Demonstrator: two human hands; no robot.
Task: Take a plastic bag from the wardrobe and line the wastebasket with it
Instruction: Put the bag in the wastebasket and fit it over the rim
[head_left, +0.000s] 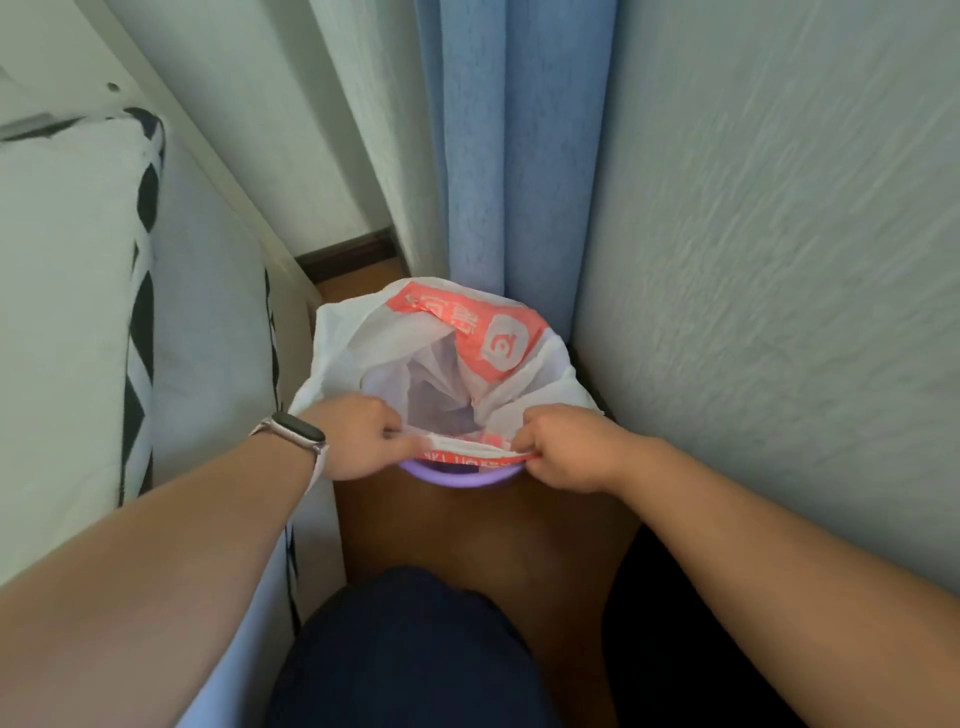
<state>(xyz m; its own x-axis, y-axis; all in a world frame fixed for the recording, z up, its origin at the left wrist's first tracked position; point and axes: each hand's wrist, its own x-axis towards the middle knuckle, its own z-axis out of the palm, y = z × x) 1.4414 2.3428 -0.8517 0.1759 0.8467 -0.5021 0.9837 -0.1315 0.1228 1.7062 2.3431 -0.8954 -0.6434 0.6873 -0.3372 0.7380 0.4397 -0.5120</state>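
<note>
A white plastic bag (519, 384) with an orange-red print sits open in a purple wastebasket (457, 477) on the brown floor. The bag's far and side edges drape over the basket's rim; only the near arc of the purple rim shows. My left hand (363, 436), with a watch on the wrist, pinches the bag's near edge at the left. At the right of that edge my right hand (566, 449) pinches it too. The edge is stretched between both hands just above the near rim.
A bed with white bedding and a black-and-white patterned pillow (67, 322) runs along the left. A blue curtain (498, 156) hangs behind the basket. A pale wall (779, 260) closes the right side. My knee in dark cloth (405, 649) is below.
</note>
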